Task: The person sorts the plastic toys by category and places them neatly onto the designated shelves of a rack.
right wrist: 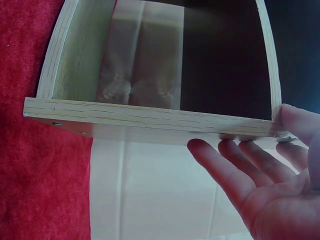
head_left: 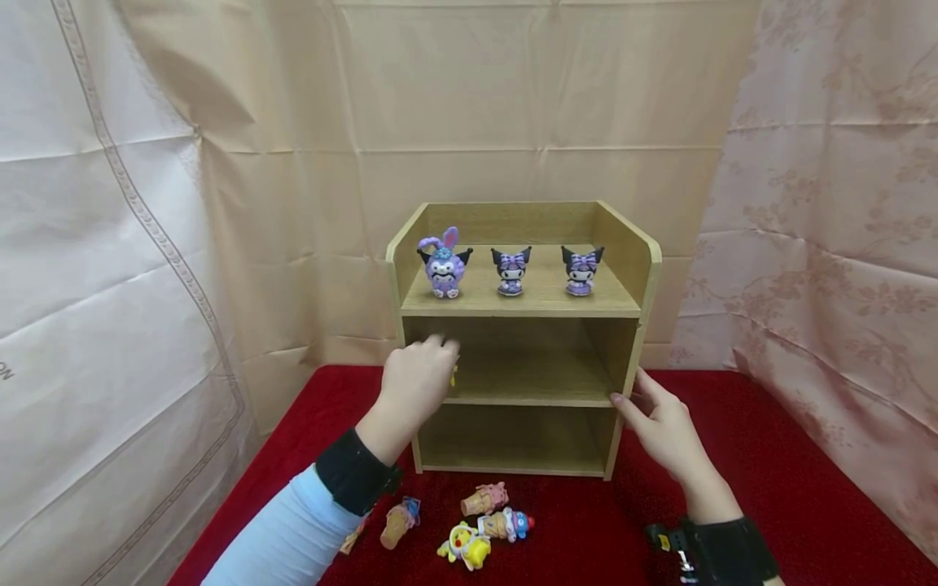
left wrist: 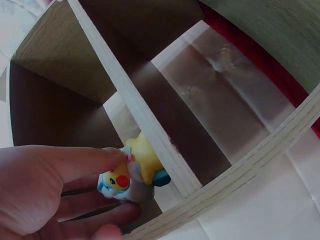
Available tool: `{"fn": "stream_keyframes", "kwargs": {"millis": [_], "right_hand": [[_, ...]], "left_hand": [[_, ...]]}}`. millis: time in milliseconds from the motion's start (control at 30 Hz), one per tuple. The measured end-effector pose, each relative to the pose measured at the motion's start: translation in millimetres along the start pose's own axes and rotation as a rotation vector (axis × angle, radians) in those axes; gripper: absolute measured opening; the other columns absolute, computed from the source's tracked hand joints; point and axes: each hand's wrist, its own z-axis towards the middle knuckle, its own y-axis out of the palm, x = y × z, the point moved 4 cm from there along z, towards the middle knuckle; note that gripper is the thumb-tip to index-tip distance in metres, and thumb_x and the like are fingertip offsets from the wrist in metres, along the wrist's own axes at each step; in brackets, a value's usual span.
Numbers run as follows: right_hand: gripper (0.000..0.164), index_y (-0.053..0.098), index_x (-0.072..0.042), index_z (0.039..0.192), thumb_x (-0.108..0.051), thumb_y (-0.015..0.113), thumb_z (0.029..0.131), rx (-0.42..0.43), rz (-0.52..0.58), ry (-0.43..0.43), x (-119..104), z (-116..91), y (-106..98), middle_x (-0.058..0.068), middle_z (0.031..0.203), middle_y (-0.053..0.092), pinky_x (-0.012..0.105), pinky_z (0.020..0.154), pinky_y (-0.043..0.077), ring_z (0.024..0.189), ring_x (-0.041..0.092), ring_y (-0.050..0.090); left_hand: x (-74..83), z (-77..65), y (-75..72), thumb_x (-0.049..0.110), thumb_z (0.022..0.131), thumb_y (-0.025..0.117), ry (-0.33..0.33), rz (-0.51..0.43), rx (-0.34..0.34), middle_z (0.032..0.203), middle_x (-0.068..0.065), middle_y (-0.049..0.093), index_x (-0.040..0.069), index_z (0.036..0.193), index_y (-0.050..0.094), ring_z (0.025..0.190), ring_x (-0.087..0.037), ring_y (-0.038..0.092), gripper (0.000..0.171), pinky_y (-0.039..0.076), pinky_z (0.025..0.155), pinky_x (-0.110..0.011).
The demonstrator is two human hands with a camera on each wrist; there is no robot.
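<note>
At the left of the wooden shelf unit's [head_left: 520, 312] middle compartment, my left hand [head_left: 416, 376] grips a small yellow figurine [left wrist: 146, 156]. Thumb and fingers are round its white and light blue hood in the left wrist view, and the shelf board hides part of it. In the head view only a sliver of yellow shows past the hand. My right hand [head_left: 665, 431] holds the unit's right side panel [right wrist: 150, 115], its thumb at the front edge and its fingertips [right wrist: 200, 146] against the outer face.
On the top shelf stand a purple rabbit-eared figurine [head_left: 444, 264] and two black-eared figurines, one central [head_left: 510, 273], one right [head_left: 582, 273]. Several ice-cream-cone figurines [head_left: 485, 499] and a yellow figurine [head_left: 466, 545] lie on the red cloth [head_left: 579, 537] in front.
</note>
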Motion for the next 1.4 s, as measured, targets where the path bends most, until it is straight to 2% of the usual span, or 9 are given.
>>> {"fn": "stream_keyframes", "kwargs": {"millis": [167, 367, 567, 767, 900, 1000, 1100, 1267, 1400], "right_hand": [[0.063, 0.030, -0.021, 0.150, -0.024, 0.061, 0.096, -0.002, 0.001, 0.001, 1, 0, 0, 0.023, 0.135, 0.047, 0.037, 0.065, 0.057, 0.108, 0.035, 0.055], [0.062, 0.031, -0.022, 0.150, -0.025, 0.061, 0.095, 0.003, -0.009, 0.001, 2, 1, -1, 0.023, 0.134, 0.049, 0.037, 0.064, 0.057, 0.107, 0.034, 0.056], [0.062, 0.030, -0.025, 0.150, -0.025, 0.061, 0.095, 0.001, -0.003, 0.002, 0, 0, -1, 0.021, 0.135, 0.048, 0.037, 0.065, 0.057, 0.109, 0.033, 0.055], [0.061, 0.030, -0.025, 0.150, -0.025, 0.060, 0.096, -0.001, -0.002, 0.001, 0, 1, -1, 0.022, 0.135, 0.048, 0.035, 0.064, 0.057, 0.108, 0.034, 0.055], [0.061, 0.030, -0.025, 0.150, -0.025, 0.060, 0.096, -0.001, 0.001, -0.003, 0, 1, -1, 0.022, 0.135, 0.048, 0.035, 0.064, 0.057, 0.108, 0.033, 0.055], [0.061, 0.030, -0.025, 0.150, -0.025, 0.060, 0.096, -0.002, 0.003, -0.005, 0, 1, -1, 0.021, 0.135, 0.048, 0.035, 0.064, 0.057, 0.108, 0.033, 0.055], [0.061, 0.030, -0.025, 0.150, -0.025, 0.060, 0.096, -0.001, 0.002, -0.006, 0, 1, -1, 0.021, 0.135, 0.048, 0.035, 0.064, 0.057, 0.108, 0.032, 0.055], [0.062, 0.030, -0.023, 0.150, -0.024, 0.060, 0.096, 0.004, -0.007, -0.006, -1, 1, -2, 0.021, 0.136, 0.047, 0.036, 0.064, 0.057, 0.108, 0.032, 0.055], [0.062, 0.030, -0.024, 0.150, -0.024, 0.060, 0.096, 0.001, -0.008, -0.002, 0, 1, -1, 0.021, 0.136, 0.047, 0.036, 0.065, 0.057, 0.108, 0.032, 0.055]], "left_hand": [[-3.6, -3.8, -4.9, 0.014, 0.082, 0.072, -0.001, -0.046, 0.053, 0.084, -0.006, 0.065, 0.011, 0.098, 0.070, 0.058, -0.019, 0.058, 0.017, 0.050, 0.043, -0.035], [-9.5, -8.8, -15.0, 0.021, 0.078, 0.078, -0.017, -0.153, 0.115, 0.090, -0.006, 0.065, 0.009, 0.104, 0.068, 0.067, -0.019, 0.062, 0.030, 0.054, 0.051, -0.034], [-15.8, -19.4, -31.7, 0.025, 0.081, 0.075, -0.010, -0.224, 0.227, 0.094, -0.007, 0.065, 0.008, 0.104, 0.068, 0.072, -0.019, 0.063, 0.029, 0.055, 0.051, -0.035], [-26.5, -30.9, -42.0, 0.027, 0.083, 0.073, -0.071, -0.285, 0.296, 0.096, -0.007, 0.065, 0.009, 0.104, 0.068, 0.072, -0.021, 0.063, 0.029, 0.055, 0.052, -0.037], [-34.5, -38.5, -45.7, 0.029, 0.082, 0.074, -0.111, -0.322, 0.328, 0.097, -0.008, 0.066, 0.009, 0.106, 0.068, 0.065, -0.018, 0.061, 0.031, 0.053, 0.050, -0.034], [-40.8, -44.9, -47.7, 0.028, 0.081, 0.075, -0.141, -0.352, 0.346, 0.097, -0.008, 0.066, 0.009, 0.106, 0.068, 0.064, -0.017, 0.060, 0.032, 0.052, 0.049, -0.032], [-46.8, -51.6, -49.1, 0.029, 0.081, 0.076, -0.175, -0.369, 0.355, 0.100, -0.008, 0.067, 0.008, 0.106, 0.068, 0.072, -0.020, 0.063, 0.034, 0.054, 0.053, -0.034], [-55.4, -62.3, -46.0, 0.032, 0.081, 0.076, -0.238, -0.368, 0.333, 0.105, -0.008, 0.068, 0.010, 0.109, 0.069, 0.085, -0.022, 0.064, 0.037, 0.055, 0.059, -0.040], [-61.7, -70.7, -40.6, 0.034, 0.081, 0.075, -0.280, -0.370, 0.307, 0.105, -0.007, 0.068, 0.012, 0.109, 0.069, 0.085, -0.022, 0.064, 0.036, 0.054, 0.059, -0.043]]}}
